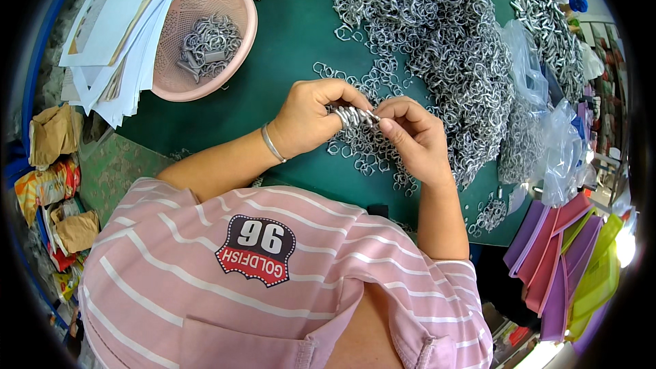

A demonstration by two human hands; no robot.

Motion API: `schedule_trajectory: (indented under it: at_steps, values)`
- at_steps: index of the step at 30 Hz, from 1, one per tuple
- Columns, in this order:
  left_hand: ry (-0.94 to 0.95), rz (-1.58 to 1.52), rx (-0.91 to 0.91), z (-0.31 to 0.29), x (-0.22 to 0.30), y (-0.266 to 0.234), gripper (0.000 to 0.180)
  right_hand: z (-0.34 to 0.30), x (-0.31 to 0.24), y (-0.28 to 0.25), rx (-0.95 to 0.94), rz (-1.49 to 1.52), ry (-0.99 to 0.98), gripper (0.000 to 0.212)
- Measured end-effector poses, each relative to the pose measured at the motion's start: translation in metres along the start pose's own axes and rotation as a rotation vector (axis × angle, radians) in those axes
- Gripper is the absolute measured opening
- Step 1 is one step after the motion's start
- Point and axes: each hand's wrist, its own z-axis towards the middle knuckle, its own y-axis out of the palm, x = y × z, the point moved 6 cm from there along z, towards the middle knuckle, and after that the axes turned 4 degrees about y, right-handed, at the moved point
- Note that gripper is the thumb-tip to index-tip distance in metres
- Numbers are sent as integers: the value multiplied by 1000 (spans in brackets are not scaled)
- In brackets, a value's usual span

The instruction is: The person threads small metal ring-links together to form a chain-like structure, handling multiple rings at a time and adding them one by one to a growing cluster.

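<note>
My left hand [311, 116] is closed around a stack of small silver metal rings [354, 117], threaded side by side. My right hand [413, 138] pinches the end of that stack with thumb and fingers. Both hands hover just above the green table [287, 48]. A silver bangle [272, 142] sits on my left wrist. Loose rings lie under and around the hands, and a big heap of the same metal rings [437, 34] spreads beyond them.
A pink plastic basket [198, 34] with a few metal pieces stands at the back left, next to a pile of white paper sheets [123, 20]. Clear plastic bags [547, 137] lie at the right, coloured flat sheets [567, 260] at the lower right.
</note>
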Motion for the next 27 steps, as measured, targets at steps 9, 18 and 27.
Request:
schedule_trajectory:
  at_steps: [9,18,27]
  values:
    - [51,24,160,3,1,-11,27,22,-16,-16,108,-619,-58,9]
    - [57,-8,163,2,-2,-9,19,59,14,-19,395,-953,186,36]
    - [91,-17,133,2,-2,-11,16,38,11,-19,371,-414,63,16]
